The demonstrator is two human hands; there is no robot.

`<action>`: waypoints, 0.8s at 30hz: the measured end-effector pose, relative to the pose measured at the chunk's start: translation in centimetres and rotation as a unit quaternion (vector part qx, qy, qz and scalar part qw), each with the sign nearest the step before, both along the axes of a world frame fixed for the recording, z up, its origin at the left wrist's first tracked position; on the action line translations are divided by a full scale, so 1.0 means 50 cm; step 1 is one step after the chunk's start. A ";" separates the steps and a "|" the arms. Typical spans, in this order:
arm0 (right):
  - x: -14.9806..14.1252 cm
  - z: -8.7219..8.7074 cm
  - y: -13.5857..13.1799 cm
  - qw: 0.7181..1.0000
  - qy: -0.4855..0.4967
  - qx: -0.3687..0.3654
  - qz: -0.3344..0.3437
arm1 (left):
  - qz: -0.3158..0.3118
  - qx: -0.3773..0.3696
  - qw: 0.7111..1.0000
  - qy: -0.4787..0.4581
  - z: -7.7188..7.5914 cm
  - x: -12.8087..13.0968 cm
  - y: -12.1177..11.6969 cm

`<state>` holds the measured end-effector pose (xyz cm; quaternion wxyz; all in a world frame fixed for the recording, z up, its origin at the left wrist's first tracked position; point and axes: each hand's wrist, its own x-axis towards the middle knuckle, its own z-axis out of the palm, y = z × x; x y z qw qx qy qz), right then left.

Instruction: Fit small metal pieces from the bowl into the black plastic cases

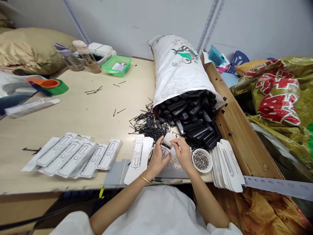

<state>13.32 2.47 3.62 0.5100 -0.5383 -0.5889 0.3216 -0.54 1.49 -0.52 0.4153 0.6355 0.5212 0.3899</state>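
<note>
Between my hands is a white printed card (pixel 165 151) with its pale flap standing up and a dark piece showing at it. My left hand (pixel 157 160) curls around the card's left side. The fingertips of my right hand (pixel 182 153) are pinched together at the flap's right edge. Beneath my hands lies a scatter of tiny pale bits (pixel 176 162). To the right, a white bowl (pixel 207 170) holds small shiny metal pieces (pixel 201 159). Flat printed cards are stacked to the left (pixel 139 156) and right (pixel 228 166) of my hands.
A white sack (pixel 176 75) lies open towards me, spilling black plastic pieces (pixel 195 119) beside a heap of thin black sticks (pixel 151 125). Printed packets (pixel 73 156) overlap at left. A wooden board (pixel 254 143) edges the right side. Bottles (pixel 90 62) and a green basket (pixel 117 65) stand behind.
</note>
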 end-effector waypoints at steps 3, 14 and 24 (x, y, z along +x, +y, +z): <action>-0.007 -0.023 -0.003 0.999 -0.014 -0.012 -0.030 | -0.006 0.008 1.000 0.012 -0.002 -0.009 -0.003; -0.095 -0.074 -0.034 0.995 -0.027 0.095 -0.032 | -0.052 -0.006 0.997 -0.049 -0.005 -0.017 -0.011; -0.113 -0.113 -0.079 0.994 -0.010 0.106 -0.026 | -0.024 -0.002 0.999 -0.022 -0.020 -0.022 -0.026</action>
